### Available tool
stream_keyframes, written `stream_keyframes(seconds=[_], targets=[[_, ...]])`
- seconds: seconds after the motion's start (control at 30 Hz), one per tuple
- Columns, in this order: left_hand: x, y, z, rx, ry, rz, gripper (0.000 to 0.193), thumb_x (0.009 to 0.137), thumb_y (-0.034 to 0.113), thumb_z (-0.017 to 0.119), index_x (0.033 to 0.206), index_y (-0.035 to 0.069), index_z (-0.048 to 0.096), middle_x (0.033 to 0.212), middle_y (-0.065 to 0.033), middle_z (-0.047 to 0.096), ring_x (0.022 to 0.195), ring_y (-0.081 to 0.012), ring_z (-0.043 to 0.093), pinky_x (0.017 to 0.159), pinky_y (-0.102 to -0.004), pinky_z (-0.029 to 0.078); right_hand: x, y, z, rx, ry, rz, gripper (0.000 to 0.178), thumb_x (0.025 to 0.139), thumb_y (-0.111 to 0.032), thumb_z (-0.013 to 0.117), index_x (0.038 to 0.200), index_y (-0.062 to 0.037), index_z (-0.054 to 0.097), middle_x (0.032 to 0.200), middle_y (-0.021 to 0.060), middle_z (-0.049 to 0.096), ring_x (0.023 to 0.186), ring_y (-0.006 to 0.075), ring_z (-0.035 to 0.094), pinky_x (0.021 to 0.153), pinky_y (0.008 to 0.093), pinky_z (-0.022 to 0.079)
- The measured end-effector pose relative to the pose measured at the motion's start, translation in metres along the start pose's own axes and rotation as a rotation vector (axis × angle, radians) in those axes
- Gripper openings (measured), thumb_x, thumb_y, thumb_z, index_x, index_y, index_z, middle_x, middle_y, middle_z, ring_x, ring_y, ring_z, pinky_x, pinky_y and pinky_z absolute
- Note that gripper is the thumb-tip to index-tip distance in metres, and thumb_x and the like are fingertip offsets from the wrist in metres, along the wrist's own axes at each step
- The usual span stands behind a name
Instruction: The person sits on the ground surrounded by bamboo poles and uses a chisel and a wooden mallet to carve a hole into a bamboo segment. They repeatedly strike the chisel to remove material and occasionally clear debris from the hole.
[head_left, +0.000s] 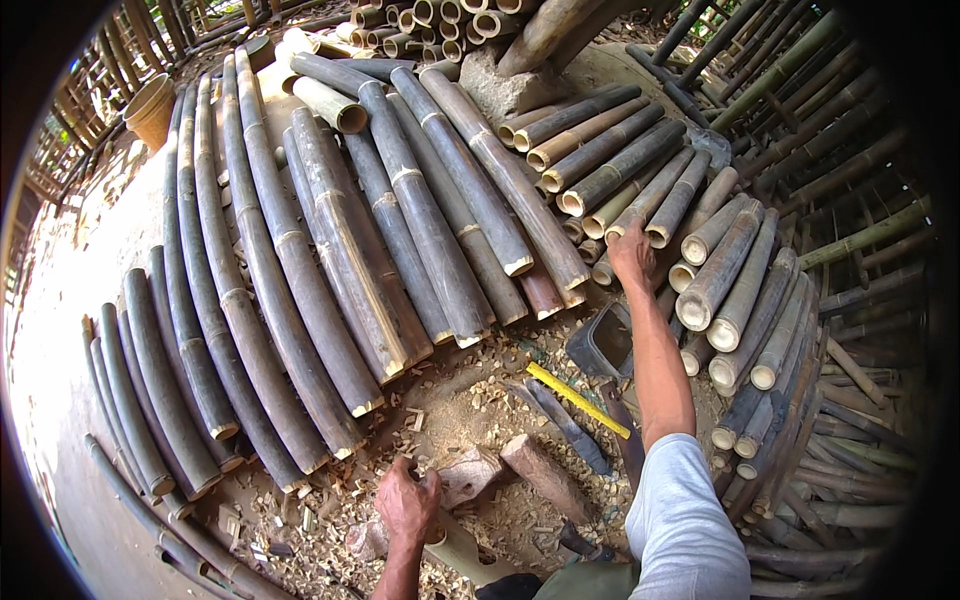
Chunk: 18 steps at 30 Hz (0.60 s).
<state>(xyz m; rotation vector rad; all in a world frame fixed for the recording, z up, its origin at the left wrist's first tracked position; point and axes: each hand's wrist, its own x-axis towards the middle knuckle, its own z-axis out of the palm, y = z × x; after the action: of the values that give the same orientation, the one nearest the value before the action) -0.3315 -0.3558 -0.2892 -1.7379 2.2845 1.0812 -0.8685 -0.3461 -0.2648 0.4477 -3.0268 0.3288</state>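
Note:
My right hand [632,255] reaches out to the stack on the right. Its fingers are closed round the near end of a short bamboo tube [657,188], which lies among other cut tubes. Lower down, my left hand [408,502] is curled beside a rough wood block [470,475]; what its fingers hold, if anything, is hidden. A pale bamboo piece [462,550] lies just right of that hand, close to my lap. Between my arms are a second log piece [545,475], a yellow ruler [578,400] and a dark flat blade-like tool [568,428].
Long dark bamboo poles [280,240] lie side by side across the left and middle. Short tubes [715,285] are piled at right. A black container [603,340] sits beside my right forearm. Wood chips [310,520] cover the ground. A bucket [150,110] stands far left.

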Motion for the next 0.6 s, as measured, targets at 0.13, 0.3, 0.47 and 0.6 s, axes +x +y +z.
stream_keyframes(seconds=[0.13, 0.3, 0.47, 0.6], targets=[[0.000, 0.006, 0.002, -0.002, -0.036, 0.001, 0.033, 0.085, 0.027, 0.073, 0.103, 0.000, 0.069, 0.101, -0.0209, 0.075, 0.091, -0.0358, 0.071, 0.083, -0.0490, 0.056, 0.015, 0.032, 0.007, -0.091, 0.043, -0.081, 0.043, 0.096, -0.026, 0.066, 0.129, -0.0035, 0.052, 0.120, 0.0293, 0.069, 0.110, 0.0497, 0.070, 0.093, 0.0571, 0.057], [-0.001, -0.004, 0.001, 0.010, 0.010, 0.005, 0.034, 0.085, 0.027, 0.072, 0.105, 0.000, 0.068, 0.099, -0.0207, 0.074, 0.091, -0.0362, 0.071, 0.084, -0.0495, 0.056, 0.003, 0.005, -0.018, -0.067, 0.107, -0.112, 0.044, 0.096, -0.031, 0.064, 0.128, -0.0032, 0.053, 0.127, 0.0317, 0.062, 0.121, 0.0462, 0.062, 0.095, 0.0582, 0.055], [-0.001, -0.006, 0.000, 0.017, 0.009, -0.015, 0.035, 0.085, 0.028, 0.073, 0.107, 0.000, 0.067, 0.099, -0.0206, 0.074, 0.093, -0.0372, 0.071, 0.086, -0.0497, 0.056, 0.047, 0.032, -0.011, 0.024, 0.269, 0.196, 0.053, 0.099, -0.038, 0.064, 0.132, 0.0022, 0.054, 0.130, 0.0296, 0.059, 0.122, 0.0438, 0.060, 0.105, 0.0591, 0.049], [0.001, 0.011, 0.011, -0.007, -0.090, 0.060, 0.036, 0.086, 0.029, 0.074, 0.108, 0.001, 0.067, 0.099, -0.0205, 0.074, 0.094, -0.0376, 0.071, 0.086, -0.0501, 0.055, 0.136, 0.164, 0.001, 0.342, 0.254, 0.385, 0.051, 0.102, -0.043, 0.064, 0.125, 0.0033, 0.060, 0.120, 0.0238, 0.068, 0.109, 0.0378, 0.067, 0.095, 0.0518, 0.056]])
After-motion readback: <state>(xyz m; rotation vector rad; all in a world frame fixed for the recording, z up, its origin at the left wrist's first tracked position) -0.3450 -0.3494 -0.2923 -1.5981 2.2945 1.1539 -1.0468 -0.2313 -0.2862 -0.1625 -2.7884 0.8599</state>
